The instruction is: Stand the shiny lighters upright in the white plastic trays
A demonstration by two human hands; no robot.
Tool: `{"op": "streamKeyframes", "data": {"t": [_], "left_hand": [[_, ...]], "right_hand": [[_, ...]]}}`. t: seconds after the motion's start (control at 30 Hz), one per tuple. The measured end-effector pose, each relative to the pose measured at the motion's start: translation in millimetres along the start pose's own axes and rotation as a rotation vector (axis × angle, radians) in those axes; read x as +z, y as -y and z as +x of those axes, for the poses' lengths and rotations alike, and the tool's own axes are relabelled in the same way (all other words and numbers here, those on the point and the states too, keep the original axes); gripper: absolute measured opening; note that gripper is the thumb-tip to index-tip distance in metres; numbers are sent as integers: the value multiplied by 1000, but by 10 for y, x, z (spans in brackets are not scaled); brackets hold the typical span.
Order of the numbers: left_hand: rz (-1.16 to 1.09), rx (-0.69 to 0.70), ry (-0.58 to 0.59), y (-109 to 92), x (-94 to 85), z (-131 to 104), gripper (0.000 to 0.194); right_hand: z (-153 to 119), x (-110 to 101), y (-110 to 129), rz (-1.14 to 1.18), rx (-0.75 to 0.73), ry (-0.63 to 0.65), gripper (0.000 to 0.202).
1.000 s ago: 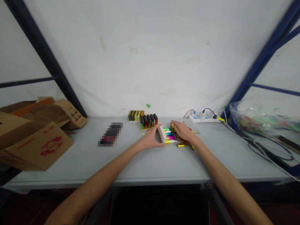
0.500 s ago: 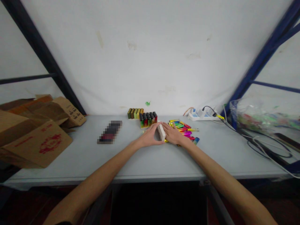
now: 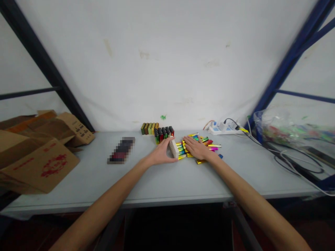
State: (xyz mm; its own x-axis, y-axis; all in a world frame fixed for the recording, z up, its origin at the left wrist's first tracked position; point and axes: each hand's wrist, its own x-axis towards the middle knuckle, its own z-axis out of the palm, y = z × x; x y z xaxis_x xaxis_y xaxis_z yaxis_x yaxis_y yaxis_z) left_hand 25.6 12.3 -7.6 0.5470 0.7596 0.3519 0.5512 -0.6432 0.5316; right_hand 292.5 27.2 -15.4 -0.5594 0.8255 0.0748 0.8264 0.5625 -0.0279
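My left hand [image 3: 161, 154] curves round a small white box [image 3: 174, 150] standing on its edge, fingers at the far end and thumb at the near end. What is inside the box is hidden. Flat on a spread of shiny coloured lighters [image 3: 213, 142] lies my right hand [image 3: 195, 147], its fingers stretched out toward the box. Several lighters between the two hands lie side by side, their ends against or close to the box. Behind my left hand, an upright block of black-topped lighters [image 3: 163, 132] stands on the table.
A yellowish block of lighters [image 3: 149, 128] stands by the wall. To the left are a blurred-out dark object [image 3: 121, 150] and open cardboard boxes [image 3: 52, 164]. A power strip [image 3: 222, 129], cables [image 3: 295, 167] and a plastic bag [image 3: 274, 125] are at the right.
My right hand has drawn back from the box and now lies flatter on the lighters. A row of lighters shows between the hands. The view has shifted slightly.
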Motion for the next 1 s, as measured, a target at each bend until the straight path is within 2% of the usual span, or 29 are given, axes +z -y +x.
{"op": "streamKeyframes", "data": {"t": [0.5,0.67,0.77,0.87,1.0], "left_hand": [[-1,38,104,63,-203,-56,110],[-15,46,112,82,-237,-63,109],[-1,50,110,59,-221,-59,109],[2,37,93,19,-136,-43,111],[-8,14,47,-25,21,-12,114]], "right_hand": [[-33,4,-291,86,104,41,61],[-64,-76,-318,150,64,29,59],[-55,-123,-197,155,46,-57,58],[6,-131,66,160,0,-133,58],[106,-36,416,89,-127,-137,55]]}}
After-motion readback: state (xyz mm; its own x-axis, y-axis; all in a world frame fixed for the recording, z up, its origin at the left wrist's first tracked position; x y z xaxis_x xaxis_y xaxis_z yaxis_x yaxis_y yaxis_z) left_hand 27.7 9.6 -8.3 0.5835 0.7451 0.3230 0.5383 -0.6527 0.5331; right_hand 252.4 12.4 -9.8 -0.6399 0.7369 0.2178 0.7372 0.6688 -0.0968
